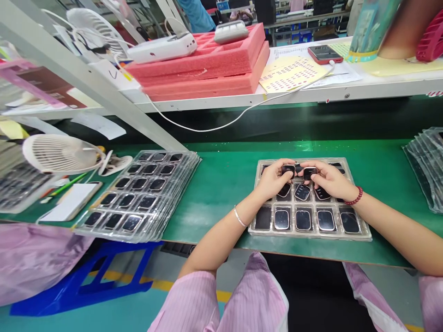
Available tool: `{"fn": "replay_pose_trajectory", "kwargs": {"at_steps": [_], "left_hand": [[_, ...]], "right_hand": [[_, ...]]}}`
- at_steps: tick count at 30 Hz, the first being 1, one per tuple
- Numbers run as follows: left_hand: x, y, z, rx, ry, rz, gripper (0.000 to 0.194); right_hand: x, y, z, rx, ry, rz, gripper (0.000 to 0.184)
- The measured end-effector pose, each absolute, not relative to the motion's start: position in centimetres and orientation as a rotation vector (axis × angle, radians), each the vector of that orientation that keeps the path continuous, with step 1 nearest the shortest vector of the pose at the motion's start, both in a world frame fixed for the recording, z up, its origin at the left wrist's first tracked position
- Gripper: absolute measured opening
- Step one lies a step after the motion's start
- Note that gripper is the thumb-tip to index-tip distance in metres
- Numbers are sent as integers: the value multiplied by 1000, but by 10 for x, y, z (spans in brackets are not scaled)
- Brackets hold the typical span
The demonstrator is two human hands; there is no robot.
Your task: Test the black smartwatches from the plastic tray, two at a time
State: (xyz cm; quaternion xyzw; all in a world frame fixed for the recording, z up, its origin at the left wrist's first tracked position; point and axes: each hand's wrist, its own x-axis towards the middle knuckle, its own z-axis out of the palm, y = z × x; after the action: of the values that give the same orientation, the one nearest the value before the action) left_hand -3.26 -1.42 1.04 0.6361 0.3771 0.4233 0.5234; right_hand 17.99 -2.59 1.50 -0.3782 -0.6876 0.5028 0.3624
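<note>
Bright, even overhead light fills the workshop, and shadows stay faint, with only a dim band beneath the white upper shelf (242, 103). The left hand (273, 177) and right hand (328, 180) throw just soft shade. Glare appears as small white highlights on the glossy screens (302, 220) in the clear plastic tray (308, 234) and as a pale sheen on the green bench mat (221, 207). Wide-angle distortion bends the long white frame bar (86, 83) and the shelf edge toward the corners. Focus is fairly crisp at the middle, softening and smearing slightly toward the left and right edges.
</note>
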Motion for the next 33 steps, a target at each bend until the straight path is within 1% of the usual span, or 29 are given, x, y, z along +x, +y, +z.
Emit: {"fn": "replay_pose_trajectory", "kwargs": {"at_steps": [2, 5, 7, 10, 15, 19, 24, 29, 33], "left_hand": [[-33, -13, 9, 1511, 882, 1022, 40], [-34, -11, 6, 1544, 851, 1013, 55], [-35, -9, 3, 1577, 841, 997, 61], [-36, -8, 0, 1622, 842, 999, 66], [-35, -9, 1, 1637, 851, 995, 66], [-34, -11, 4, 1624, 865, 994, 61], [-33, -11, 4, 1617, 858, 998, 58], [-34, -8, 1, 1589, 833, 1001, 60], [-35, -8, 0, 1585, 815, 993, 61]], "right_hand": [[180, -26, 16, -936, -1775, 1282, 51], [179, -25, 17, -881, -1782, 1264, 58], [179, -25, 18, -866, -1791, 1252, 60], [179, -24, 17, -862, -1792, 1254, 62], [179, -24, 15, -874, -1784, 1252, 62], [178, -25, 16, -864, -1790, 1233, 60], [179, -24, 14, -874, -1787, 1240, 61], [180, -24, 13, -884, -1778, 1255, 64], [180, -26, 14, -908, -1763, 1247, 61]]}}
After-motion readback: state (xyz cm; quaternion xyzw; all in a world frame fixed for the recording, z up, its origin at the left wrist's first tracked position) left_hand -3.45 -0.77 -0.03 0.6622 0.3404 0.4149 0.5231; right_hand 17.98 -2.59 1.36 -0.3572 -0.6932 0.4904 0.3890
